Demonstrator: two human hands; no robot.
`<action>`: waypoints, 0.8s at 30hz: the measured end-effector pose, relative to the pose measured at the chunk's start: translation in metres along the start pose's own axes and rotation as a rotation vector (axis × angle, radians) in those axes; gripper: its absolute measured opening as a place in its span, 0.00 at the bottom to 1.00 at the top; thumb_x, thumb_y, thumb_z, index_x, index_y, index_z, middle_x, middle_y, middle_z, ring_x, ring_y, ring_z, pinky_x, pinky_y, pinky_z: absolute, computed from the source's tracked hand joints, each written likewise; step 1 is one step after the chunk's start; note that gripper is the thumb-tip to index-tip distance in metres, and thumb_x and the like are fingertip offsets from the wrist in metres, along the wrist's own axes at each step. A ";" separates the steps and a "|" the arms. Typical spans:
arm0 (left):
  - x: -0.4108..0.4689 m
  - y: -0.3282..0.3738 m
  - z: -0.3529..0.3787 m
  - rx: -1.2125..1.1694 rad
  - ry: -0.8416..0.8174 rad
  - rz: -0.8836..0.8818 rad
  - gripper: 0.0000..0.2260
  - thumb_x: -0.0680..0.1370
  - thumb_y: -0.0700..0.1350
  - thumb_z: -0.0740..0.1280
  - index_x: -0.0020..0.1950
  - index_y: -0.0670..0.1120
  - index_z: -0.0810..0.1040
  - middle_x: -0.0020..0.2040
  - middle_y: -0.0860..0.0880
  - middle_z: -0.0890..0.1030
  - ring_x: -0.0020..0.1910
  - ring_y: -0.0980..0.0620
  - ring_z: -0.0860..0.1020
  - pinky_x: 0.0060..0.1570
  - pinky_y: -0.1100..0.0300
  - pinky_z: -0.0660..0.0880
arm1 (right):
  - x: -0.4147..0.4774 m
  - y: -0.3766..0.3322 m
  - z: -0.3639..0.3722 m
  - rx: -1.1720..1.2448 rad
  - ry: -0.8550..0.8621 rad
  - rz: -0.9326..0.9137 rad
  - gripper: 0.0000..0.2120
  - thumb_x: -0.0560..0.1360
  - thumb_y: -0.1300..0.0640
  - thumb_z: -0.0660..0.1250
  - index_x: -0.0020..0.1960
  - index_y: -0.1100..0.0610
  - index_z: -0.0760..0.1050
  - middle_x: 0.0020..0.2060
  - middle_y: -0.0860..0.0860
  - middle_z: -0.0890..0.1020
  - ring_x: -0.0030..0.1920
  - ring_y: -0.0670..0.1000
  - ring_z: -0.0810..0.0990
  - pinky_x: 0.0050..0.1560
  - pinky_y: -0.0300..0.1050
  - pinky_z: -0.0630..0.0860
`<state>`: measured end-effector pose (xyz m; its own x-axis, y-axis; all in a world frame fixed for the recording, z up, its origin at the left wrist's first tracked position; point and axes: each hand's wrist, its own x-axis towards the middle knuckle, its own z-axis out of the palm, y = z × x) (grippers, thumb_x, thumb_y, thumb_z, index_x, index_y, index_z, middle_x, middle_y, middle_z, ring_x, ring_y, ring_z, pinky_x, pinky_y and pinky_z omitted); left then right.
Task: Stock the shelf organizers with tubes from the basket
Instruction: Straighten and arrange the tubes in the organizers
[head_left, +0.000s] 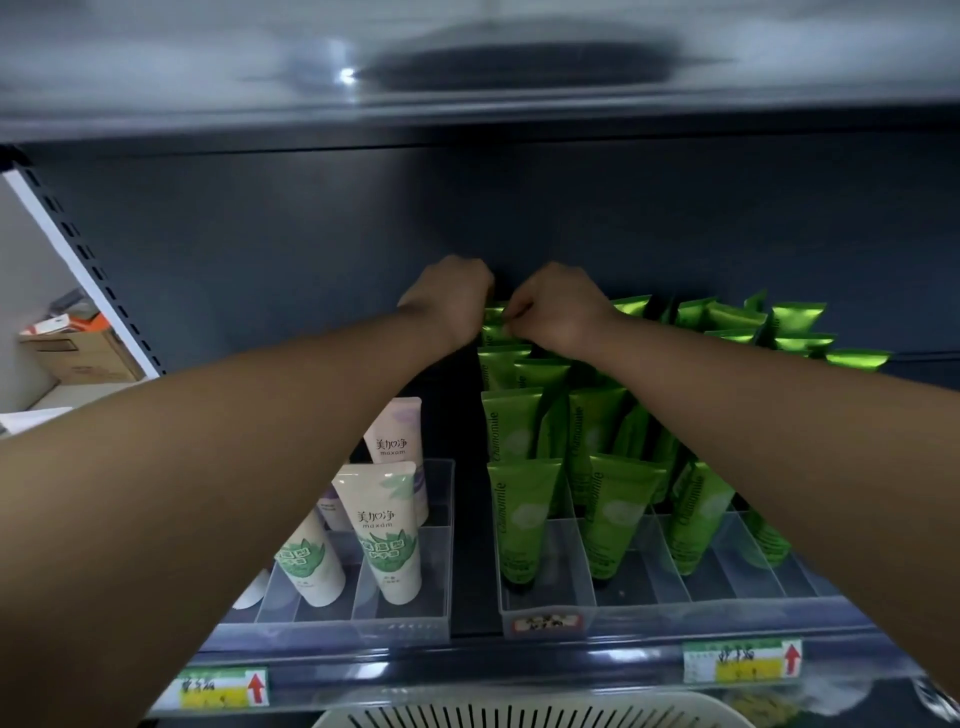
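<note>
Both my arms reach deep into the shelf. My left hand (452, 299) and my right hand (553, 309) meet at the back of the leftmost row of green tubes (519, 499). The fingers of both are closed around the crimped top of one green tube (493, 314) at the rear of that row. Green tubes stand upright in several rows inside clear organizers (545, 608). A white slotted basket (530, 714) shows only its rim at the bottom edge; what it holds is hidden.
A second clear organizer (395, 623) on the left holds cream tubes (389, 530) with green leaf print. Price labels (223, 688) sit on the shelf's front rail. A dark upper shelf hangs overhead. A cardboard box (78, 353) sits far left, outside the shelving.
</note>
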<state>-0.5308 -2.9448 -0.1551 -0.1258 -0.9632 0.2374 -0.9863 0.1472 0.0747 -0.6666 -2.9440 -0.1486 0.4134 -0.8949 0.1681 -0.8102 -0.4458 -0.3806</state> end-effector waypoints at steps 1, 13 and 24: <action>-0.001 0.000 -0.002 0.011 -0.009 0.002 0.07 0.74 0.33 0.61 0.43 0.41 0.77 0.49 0.38 0.80 0.48 0.39 0.79 0.40 0.57 0.68 | -0.003 -0.001 -0.004 0.001 -0.011 -0.021 0.11 0.73 0.58 0.69 0.54 0.58 0.82 0.54 0.53 0.82 0.56 0.52 0.79 0.57 0.43 0.75; -0.043 0.007 -0.035 -0.141 0.040 0.005 0.09 0.75 0.41 0.64 0.51 0.48 0.81 0.52 0.47 0.83 0.53 0.47 0.80 0.48 0.63 0.71 | -0.053 0.005 -0.034 0.023 -0.019 -0.133 0.07 0.73 0.57 0.69 0.49 0.55 0.83 0.42 0.47 0.82 0.46 0.42 0.77 0.36 0.24 0.67; -0.051 0.010 -0.023 -0.138 -0.107 0.004 0.09 0.74 0.45 0.71 0.52 0.45 0.82 0.53 0.46 0.83 0.53 0.48 0.79 0.45 0.64 0.67 | -0.060 -0.004 -0.021 -0.099 -0.093 -0.086 0.10 0.73 0.58 0.70 0.54 0.56 0.82 0.52 0.52 0.83 0.54 0.50 0.79 0.56 0.40 0.74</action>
<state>-0.5318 -2.8888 -0.1439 -0.1476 -0.9798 0.1345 -0.9626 0.1736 0.2079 -0.6966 -2.8885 -0.1383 0.5159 -0.8496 0.1095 -0.8054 -0.5246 -0.2759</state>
